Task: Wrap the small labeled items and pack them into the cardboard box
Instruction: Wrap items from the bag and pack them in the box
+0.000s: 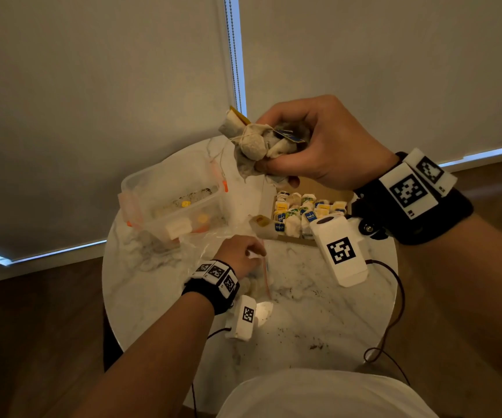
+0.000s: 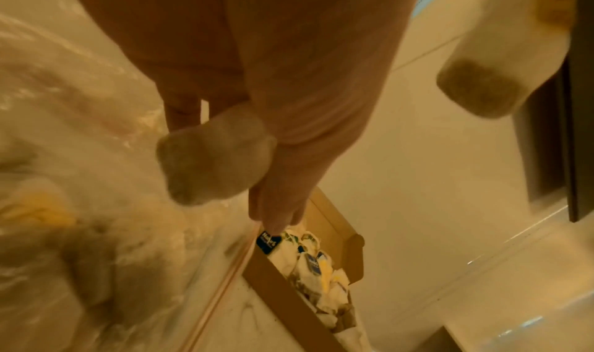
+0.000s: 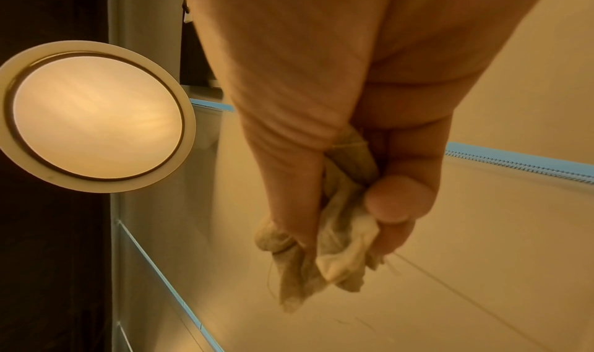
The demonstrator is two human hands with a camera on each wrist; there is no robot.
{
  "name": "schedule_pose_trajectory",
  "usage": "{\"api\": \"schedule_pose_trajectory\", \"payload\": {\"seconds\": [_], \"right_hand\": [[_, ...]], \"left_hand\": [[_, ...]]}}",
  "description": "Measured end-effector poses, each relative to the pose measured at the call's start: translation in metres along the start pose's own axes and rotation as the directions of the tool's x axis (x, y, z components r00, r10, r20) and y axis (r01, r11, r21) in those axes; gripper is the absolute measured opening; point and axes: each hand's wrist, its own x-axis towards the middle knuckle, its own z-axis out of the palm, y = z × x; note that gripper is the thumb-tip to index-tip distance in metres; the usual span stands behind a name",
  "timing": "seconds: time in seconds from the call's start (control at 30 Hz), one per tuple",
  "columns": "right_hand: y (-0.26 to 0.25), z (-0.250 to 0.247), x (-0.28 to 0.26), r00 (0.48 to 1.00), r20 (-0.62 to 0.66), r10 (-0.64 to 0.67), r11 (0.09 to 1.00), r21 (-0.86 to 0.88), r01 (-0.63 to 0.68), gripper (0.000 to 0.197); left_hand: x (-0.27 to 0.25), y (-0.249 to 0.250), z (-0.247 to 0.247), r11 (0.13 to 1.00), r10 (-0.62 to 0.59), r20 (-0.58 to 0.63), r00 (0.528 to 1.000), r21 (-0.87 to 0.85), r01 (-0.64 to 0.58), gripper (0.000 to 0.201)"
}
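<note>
Blue tags on wrapped items in cardboard box: white print, too small to read. "R1" on right wristband marker plate.

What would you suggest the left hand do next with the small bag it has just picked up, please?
Probably lift it toward the cardboard box. The left hand grips a bag beside the plastic bag, while the right hand already holds a full bundle.

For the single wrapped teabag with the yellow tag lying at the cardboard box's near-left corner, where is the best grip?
Pinch the wrapped teabag across its rolled middle, coming from above on its left, table side: it lies flat, its right end against the cardboard box, the left hand nearby.
</note>
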Motion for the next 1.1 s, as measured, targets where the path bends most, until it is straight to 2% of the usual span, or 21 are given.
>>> {"api": "schedule_pose_trajectory", "payload": {"seconds": [0.07,0.1,0.13,0.2,0.27,0.33,0.37,0.4,0.5,0.63,0.7,0.77,0.83,0.93,1.0,1.1], "right_hand": [[0.000,0.000,0.002,1.000,0.001,-0.005,1.000,0.000,0.005,0.023],[0.001,0.001,0.003,1.000,0.001,-0.008,1.000,0.000,0.008,0.023],[0.001,0.001,0.004,1.000,0.003,-0.013,1.000,0.000,0.013,0.022],[0.001,0.003,0.006,1.000,0.012,-0.026,1.000,0.001,0.026,0.023],[-0.001,0.005,0.008,0.999,0.021,-0.039,0.999,0.009,0.039,0.023],[-0.002,0.007,0.009,0.998,0.027,-0.052,0.998,0.022,0.051,0.022],[-0.003,0.008,0.010,0.998,0.028,-0.057,0.998,0.029,0.057,0.022],[-0.003,0.009,0.011,0.998,0.029,-0.059,0.998,0.035,0.058,0.023],[-0.001,0.012,0.012,0.998,0.035,-0.049,0.998,0.035,0.048,0.023],[0.016,0.020,0.010,0.998,0.052,0.029,1.000,0.002,-0.029,0.023],[0.035,0.027,0.008,0.992,0.064,0.105,0.991,-0.088,-0.099,0.025],[0.060,0.037,0.002,0.984,0.071,0.161,0.958,-0.250,-0.139,0.028],[0.082,0.048,-0.007,0.973,0.118,0.197,0.911,-0.388,-0.138,0.030],[0.100,0.061,-0.019,0.946,0.233,0.224,0.838,-0.541,-0.065,0.031],[0.105,0.067,-0.021,0.938,0.272,0.213,0.810,-0.586,-0.014,0.033],[0.106,0.069,-0.021,0.928,0.297,0.224,0.810,-0.586,-0.008,0.038]], "left_hand": [[0.002,-0.002,0.001,0.989,-0.078,-0.016,0.997,-0.130,0.075,0.014],[0.001,-0.002,0.001,0.948,-0.148,-0.011,0.989,-0.285,0.139,0.017],[0.001,-0.001,0.000,0.863,-0.214,0.019,0.977,-0.465,0.198,0.020],[-0.004,0.004,-0.007,0.602,-0.270,0.123,0.955,-0.752,0.267,0.021],[-0.008,0.007,-0.017,0.308,-0.202,0.252,0.946,-0.901,0.305,0.021],[-0.012,0.006,-0.023,0.030,-0.075,0.315,0.946,-0.948,0.318,0.043],[-0.013,0.005,-0.025,-0.064,-0.024,0.315,0.949,-0.948,0.313,0.053],[-0.015,0.005,-0.027,-0.120,0.006,0.305,0.952,-0.945,0.303,0.059],[-0.018,0.013,-0.028,-0.208,0.017,0.271,0.962,-0.940,0.269,0.059],[-0.018,0.026,-0.030,-0.182,-0.009,0.266,0.964,-0.948,0.260,0.078],[-0.020,0.033,-0.030,-0.207,-0.005,0.260,0.965,-0.945,0.254,0.081],[-0.024,0.040,-0.030,-0.257,0.000,0.241,0.970,-0.938,0.233,0.073],[-0.027,0.045,-0.033,-0.295,0.009,0.252,0.968,-0.924,0.244,0.064],[-0.026,0.044,-0.036,-0.348,-0.001,0.365,0.931,-0.873,0.342,0.075],[-0.026,0.045,-0.037,-0.357,-0.022,0.398,0.917,-0.860,0.364,0.070],[-0.026,0.046,-0.034,-0.333,-0.052,0.398,0.916,-0.872,0.360,0.061]]}}
